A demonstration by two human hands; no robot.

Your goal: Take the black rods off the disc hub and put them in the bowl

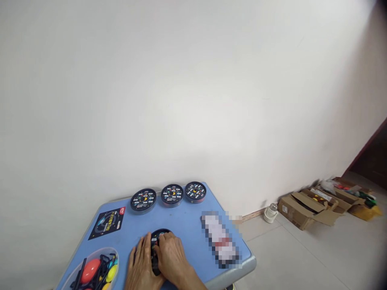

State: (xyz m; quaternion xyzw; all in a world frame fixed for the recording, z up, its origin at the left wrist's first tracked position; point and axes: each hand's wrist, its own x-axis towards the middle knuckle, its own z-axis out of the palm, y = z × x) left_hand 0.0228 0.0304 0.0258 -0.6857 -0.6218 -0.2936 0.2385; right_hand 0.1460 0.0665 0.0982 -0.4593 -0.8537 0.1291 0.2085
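Note:
On the blue table (169, 221), near its front edge, lies a round black disc (155, 266) with small printed labels, partly covered by both hands. My left hand (142, 257) lies against the disc's left side, fingers stretched forward. Over the disc's right part bends my right hand (172, 255), its fingers curled onto the top and rim. Three similar round black containers stand along the back edge: one at left (143, 200), one in the middle (172, 195) and one at right (195, 191).
A clear bowl (117, 264) with red and yellow pieces and black strips sits front left. Behind it lies a black printed card (107, 222). A blurred flat item (220, 239) is at right. Cardboard boxes (298, 211) and a white container (270, 213) stand on the floor by the wall.

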